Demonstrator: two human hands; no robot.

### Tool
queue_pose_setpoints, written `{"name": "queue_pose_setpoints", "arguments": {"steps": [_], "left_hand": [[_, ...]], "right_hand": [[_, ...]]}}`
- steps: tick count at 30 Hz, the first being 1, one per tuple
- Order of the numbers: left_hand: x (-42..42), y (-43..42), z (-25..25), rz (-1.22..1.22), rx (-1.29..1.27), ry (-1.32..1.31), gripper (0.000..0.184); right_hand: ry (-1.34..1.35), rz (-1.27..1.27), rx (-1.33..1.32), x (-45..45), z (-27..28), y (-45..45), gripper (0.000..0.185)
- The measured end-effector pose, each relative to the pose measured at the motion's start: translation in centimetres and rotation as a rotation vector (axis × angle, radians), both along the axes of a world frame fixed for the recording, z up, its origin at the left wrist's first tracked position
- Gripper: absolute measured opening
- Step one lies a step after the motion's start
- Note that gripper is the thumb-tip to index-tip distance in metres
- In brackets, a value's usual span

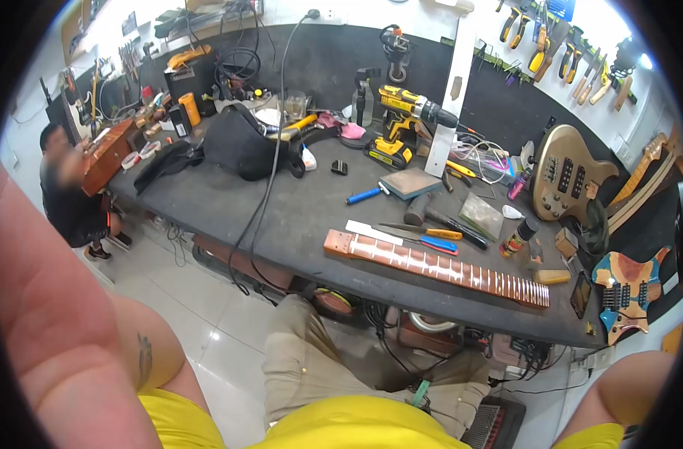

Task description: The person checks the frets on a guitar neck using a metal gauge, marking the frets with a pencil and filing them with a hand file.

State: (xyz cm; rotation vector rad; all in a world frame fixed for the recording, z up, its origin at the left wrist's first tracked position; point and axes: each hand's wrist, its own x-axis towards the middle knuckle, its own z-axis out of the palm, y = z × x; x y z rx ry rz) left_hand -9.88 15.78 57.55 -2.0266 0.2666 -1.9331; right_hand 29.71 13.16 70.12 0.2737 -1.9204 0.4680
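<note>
Very close to the camera, my left hand (53, 329) fills the left edge; it is blurred and cut off, so its fingers cannot be made out. At the right edge only my right upper arm shows, and the hand is out of view. A guitar neck (438, 267) with a fretted fingerboard lies along the front of the dark workbench (311, 217). Just behind it are a white strip (373, 233), an orange-handled tool (444, 234) and a blue-and-red-handled tool (439, 243). Neither hand is seen touching these things.
A yellow cordless drill (397, 123), a black bag (244, 142) and a spray can (519, 237) stand on the bench. A gold guitar body (569, 176) and a multicoloured one (627, 290) are at right. Another person (75, 187) sits at left. A cable (270, 165) hangs across the bench.
</note>
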Motion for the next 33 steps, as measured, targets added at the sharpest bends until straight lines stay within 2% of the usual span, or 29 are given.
{"name": "queue_pose_setpoints", "arguments": {"steps": [1, 2, 3, 4, 5, 7, 10, 12, 13, 15, 16, 17, 19, 21, 22, 25, 27, 29, 31, 33], "left_hand": [[0.0, 0.1, -0.2, -0.007, -0.006, -0.007, 0.083], [0.1, 0.2, -0.3, -0.015, -0.012, -0.016, 0.082], [0.4, 0.4, -0.4, -0.019, -0.014, -0.021, 0.082], [0.4, 0.4, -0.5, -0.027, -0.015, -0.022, 0.082], [0.6, 0.4, -0.6, -0.029, -0.017, -0.025, 0.082], [0.6, 0.5, -0.7, -0.031, -0.028, -0.027, 0.082], [1.1, 1.2, -0.5, -0.04, -0.034, -0.042, 0.082], [2.6, 2.3, -1.5, -0.102, -0.022, -0.185, 0.081], [3.9, 2.5, -2.8, -0.154, -0.055, -0.458, 0.081], [-1.0, 4.6, -5.4, 0.451, -0.199, 0.354, 0.067], [2.5, 6.1, -9.1, 0.396, -0.392, 0.161, 0.055], [3.4, 8.0, -10.6, 0.36, -0.548, 0.185, 0.049], [2.5, 12.4, -16.5, 0.404, -0.799, 0.352, 0.052], [1.7, 16.0, -23.6, 0.453, -1.051, 0.333, 0.056], [1.9, 16.5, -25.3, 0.517, -1.071, 0.328, 0.057], [3.0, 16.4, -27.6, 0.598, -1.174, 0.315, 0.06], [3.5, 16.4, -27.1, 0.796, -1.134, 0.505, 0.063], [3.6, 16.6, -27.2, 0.818, -1.136, 0.498, 0.063], [3.4, 16.9, -27.3, 0.796, -1.147, 0.499, 0.06], [3.4, 16.8, -27.4, 0.804, -1.152, 0.49, 0.059]], "right_hand": [[-0.063, -0.074, -0.113, 1.2, -2.2, 1.0, 0.023], [-0.159, -0.605, -0.029, 1.7, -6.4, 3.6, 0.016], [-0.25, -1.136, 0.063, 2.9, -12.6, 7.4, 0.017], [-0.217, -0.945, -0.227, 0.5, -15.7, 9.7, 0.016], [-0.468, -0.94, -0.266, -0.5, -17.4, 12.4, 0.018], [-0.582, -0.92, -0.419, -0.1, -24.0, 18.4, 0.012], [-0.66, -1.056, -0.598, 0.7, -30.5, 23.8, 0.014], [-0.641, -1.146, -0.664, 1.3, -33.7, 26.0, 0.018], [-0.603, -1.15, -0.718, 1.1, -34.2, 26.1, 0.02], [-0.596, -1.131, -0.791, 0.4, -34.8, 26.0, 0.02], [-0.59, -1.134, -0.796, 0.0, -34.7, 25.9, 0.02], [-0.633, -1.078, -0.782, -0.4, -34.6, 25.7, 0.02], [-0.677, -1.019, -0.774, -0.4, -34.6, 25.5, 0.02], [-0.733, -0.998, -0.784, -0.6, -34.7, 26.1, 0.021], [-0.737, -0.99, -0.786, -0.9, -34.7, 26.3, 0.021], [-0.8, -0.929, -0.668, -2.5, -34.5, 26.5, 0.02], [-0.824, -0.835, -0.487, -4.4, -33.5, 26.3, 0.018], [-0.848, -0.793, -0.472, -6.2, -33.0, 26.5, 0.016], [-0.854, -0.711, -0.304, -7.3, -33.0, 27.3, 0.015], [-0.831, -0.694, -0.357, -8.0, -32.4, 27.2, 0.014]]}}
